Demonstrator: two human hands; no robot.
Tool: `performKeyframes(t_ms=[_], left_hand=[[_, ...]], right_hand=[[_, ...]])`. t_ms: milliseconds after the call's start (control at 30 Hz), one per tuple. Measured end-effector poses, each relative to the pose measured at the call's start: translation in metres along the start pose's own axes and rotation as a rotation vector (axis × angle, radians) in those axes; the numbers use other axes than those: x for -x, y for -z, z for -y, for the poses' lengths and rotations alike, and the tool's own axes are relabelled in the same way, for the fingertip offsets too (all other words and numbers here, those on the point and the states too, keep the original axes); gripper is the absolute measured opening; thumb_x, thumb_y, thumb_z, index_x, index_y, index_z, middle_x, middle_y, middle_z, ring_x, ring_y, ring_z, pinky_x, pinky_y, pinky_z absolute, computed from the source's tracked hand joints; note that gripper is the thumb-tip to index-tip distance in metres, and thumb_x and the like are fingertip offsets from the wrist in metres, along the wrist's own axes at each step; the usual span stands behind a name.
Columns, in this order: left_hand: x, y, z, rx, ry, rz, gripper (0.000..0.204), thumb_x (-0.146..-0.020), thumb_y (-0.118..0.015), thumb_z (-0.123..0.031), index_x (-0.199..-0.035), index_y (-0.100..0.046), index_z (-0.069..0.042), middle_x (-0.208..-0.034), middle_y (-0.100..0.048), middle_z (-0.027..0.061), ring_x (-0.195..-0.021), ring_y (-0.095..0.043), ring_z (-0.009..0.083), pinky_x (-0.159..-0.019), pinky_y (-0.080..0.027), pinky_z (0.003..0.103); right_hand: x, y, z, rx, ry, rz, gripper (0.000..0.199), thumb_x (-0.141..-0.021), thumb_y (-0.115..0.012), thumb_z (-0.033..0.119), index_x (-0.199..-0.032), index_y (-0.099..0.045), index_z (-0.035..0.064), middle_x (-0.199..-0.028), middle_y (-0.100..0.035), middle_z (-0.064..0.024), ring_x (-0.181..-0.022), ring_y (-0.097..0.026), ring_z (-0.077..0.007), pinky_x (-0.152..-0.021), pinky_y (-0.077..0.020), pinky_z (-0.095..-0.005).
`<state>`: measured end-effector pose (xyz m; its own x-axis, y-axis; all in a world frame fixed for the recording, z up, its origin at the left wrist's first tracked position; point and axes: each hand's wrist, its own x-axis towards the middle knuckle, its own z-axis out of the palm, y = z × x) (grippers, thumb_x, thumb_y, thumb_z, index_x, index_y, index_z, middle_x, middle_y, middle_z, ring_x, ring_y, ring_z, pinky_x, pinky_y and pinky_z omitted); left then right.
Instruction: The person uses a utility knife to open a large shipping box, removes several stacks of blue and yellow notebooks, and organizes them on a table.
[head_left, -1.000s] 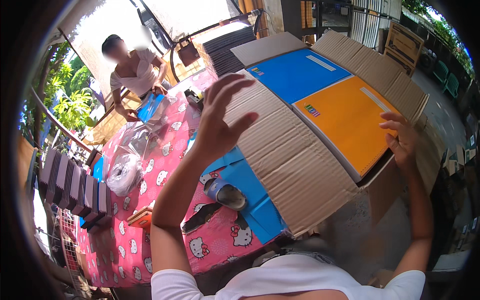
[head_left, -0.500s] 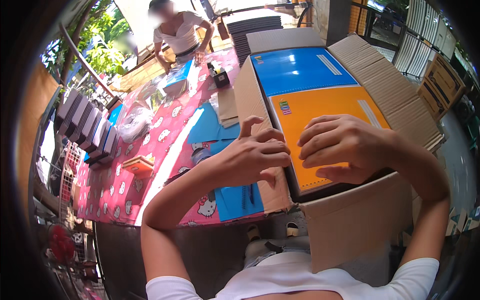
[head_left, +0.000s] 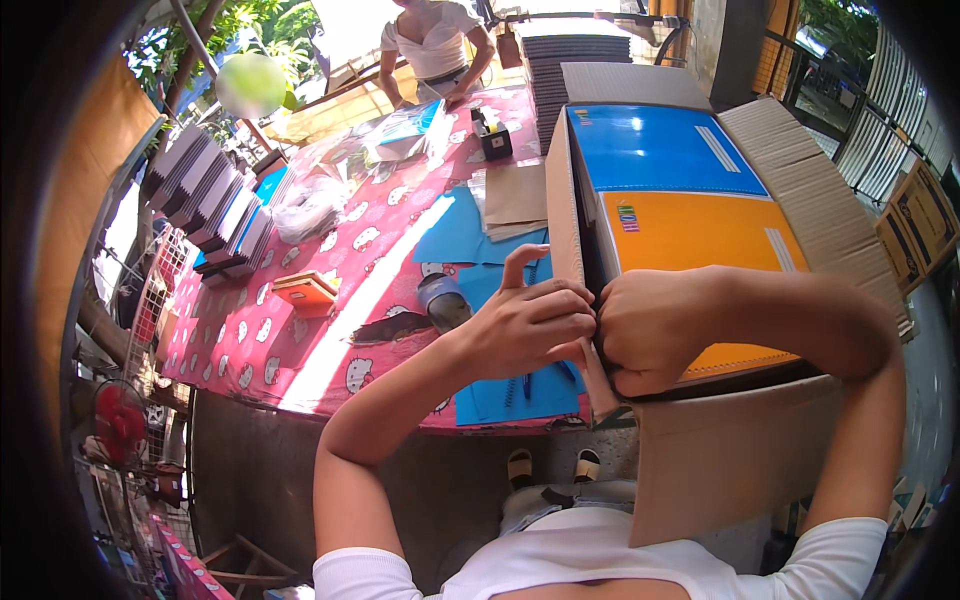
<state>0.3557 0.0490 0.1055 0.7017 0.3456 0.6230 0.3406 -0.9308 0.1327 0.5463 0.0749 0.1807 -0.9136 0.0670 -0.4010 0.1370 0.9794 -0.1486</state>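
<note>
The left hand (head_left: pixel 535 318) is resting against the nine-o'clock flap (head_left: pixel 567 230) of an open brown cardboard box (head_left: pixel 735 450), index finger sticking up, the others curling; whether it is clamping is unclear. At its three o'clock, the right hand (head_left: pixel 655 330) is resting curled beside a glossy orange notebook (head_left: pixel 715 240) lying in the box, fingertips hiding. The notebook is bearing multicoloured lettering (head_left: pixel 628 218) at ten o'clock and a white lined strip (head_left: pixel 780 250) at two.
</note>
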Motion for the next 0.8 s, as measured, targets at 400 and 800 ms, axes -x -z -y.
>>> performKeyframes(t_ms=[400,800], left_hand=[[-0.048,0.034,0.000,0.938,0.747,-0.029,0.027,-0.084,-0.064,-0.016,-0.107,-0.057,-0.004,-0.099,-0.062,0.0055,-0.101,-0.059,0.0188,-0.092,-0.044,0.035],[-0.095,0.020,-0.009,1.591,1.190,-0.066,0.085,-0.083,-0.057,-0.047,-0.132,-0.017,0.010,-0.128,-0.035,0.0253,-0.123,-0.037,0.0305,-0.095,-0.042,0.033]], right_hand=[[0.059,0.021,-0.010,-0.145,0.197,-0.345,0.027,-0.068,-0.046,0.017,-0.065,-0.065,-0.0018,-0.070,-0.064,-0.0142,-0.072,-0.062,-0.0272,-0.078,-0.0468,-0.0360],[0.072,0.035,-0.009,-0.093,0.142,-0.279,0.030,-0.063,-0.048,0.015,-0.079,-0.069,0.0020,-0.086,-0.068,-0.0107,-0.086,-0.065,-0.0234,-0.083,-0.0472,-0.0357]])
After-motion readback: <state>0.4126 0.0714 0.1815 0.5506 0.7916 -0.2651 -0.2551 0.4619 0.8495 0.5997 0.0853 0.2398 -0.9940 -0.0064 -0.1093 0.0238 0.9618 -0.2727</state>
